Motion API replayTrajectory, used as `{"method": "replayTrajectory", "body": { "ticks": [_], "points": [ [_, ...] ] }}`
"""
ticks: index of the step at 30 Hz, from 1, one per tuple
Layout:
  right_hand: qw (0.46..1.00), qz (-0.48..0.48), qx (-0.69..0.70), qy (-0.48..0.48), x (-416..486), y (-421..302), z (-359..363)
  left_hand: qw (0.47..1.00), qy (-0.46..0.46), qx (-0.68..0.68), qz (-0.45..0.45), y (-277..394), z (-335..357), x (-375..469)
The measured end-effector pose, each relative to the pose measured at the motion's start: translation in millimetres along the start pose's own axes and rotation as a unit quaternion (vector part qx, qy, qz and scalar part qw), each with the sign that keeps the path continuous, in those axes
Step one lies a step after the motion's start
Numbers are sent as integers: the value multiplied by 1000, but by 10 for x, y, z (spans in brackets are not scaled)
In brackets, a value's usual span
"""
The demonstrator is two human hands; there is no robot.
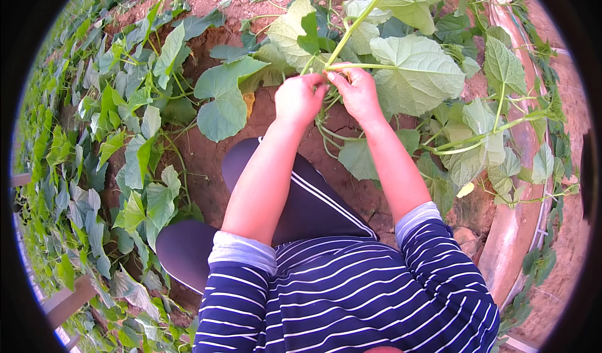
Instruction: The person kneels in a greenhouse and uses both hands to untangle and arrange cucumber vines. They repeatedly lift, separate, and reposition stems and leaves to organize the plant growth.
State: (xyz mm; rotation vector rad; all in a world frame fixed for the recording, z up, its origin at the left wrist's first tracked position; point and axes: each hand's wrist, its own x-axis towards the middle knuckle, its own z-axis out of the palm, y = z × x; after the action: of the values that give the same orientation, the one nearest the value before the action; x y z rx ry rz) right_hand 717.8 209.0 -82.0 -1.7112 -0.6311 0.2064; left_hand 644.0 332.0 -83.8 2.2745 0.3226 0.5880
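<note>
Both hands meet at a node of a green climbing vine (355, 26), which looks like a cucumber or similar gourd plant. My left hand (298, 96) is closed with fingertips pinched at the node; the exact part between them is hidden. From the other side, my right hand (358, 92) pinches the vine between thumb and fingers. A broad pale-green leaf (418, 73) spreads to the right on its stalk, just above my right hand. Another large leaf (225, 99) hangs left of my left hand. Thin stems (329, 136) trail down below the hands.
Dense vines (141, 160) cover the left side. Cracked brown soil (202, 151) lies before my bent knees. At right, a low curved ledge (510, 240) runs beside a thin pipe (541, 230). A wooden bar (70, 301) juts in at lower left.
</note>
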Motion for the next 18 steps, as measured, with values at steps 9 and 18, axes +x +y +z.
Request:
{"method": "replayTrajectory", "body": {
  "ticks": [9, 18],
  "points": [
    [996, -50, -30, -68, -6, -13, -115, 990, 28, 25, 136, 23, -188, 107],
    [997, -71, -14, -32, -28, 59, -84, 982, 119, -132, -66, 114, -198, 74]
  ]
}}
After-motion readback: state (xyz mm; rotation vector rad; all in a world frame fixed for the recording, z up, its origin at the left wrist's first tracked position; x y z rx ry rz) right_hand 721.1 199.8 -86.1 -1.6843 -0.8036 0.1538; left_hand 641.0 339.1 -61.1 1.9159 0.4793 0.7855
